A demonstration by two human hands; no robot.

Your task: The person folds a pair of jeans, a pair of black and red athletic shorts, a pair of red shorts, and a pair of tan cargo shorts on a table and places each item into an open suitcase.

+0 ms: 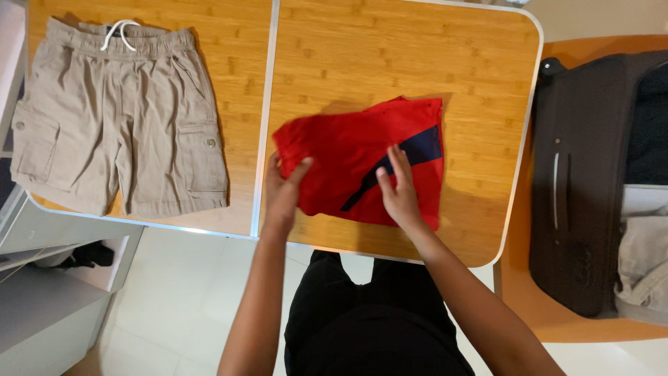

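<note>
Bare forearms, black clothing below

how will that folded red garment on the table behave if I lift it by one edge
The red garment is probably floppy: it is soft cloth, folded flat on the wooden table, so a one-edge lift would likely undo the fold. It looks thin, so likely light. With the left hand and right hand flat on it, it might slide on the smooth top when pushed.
</note>
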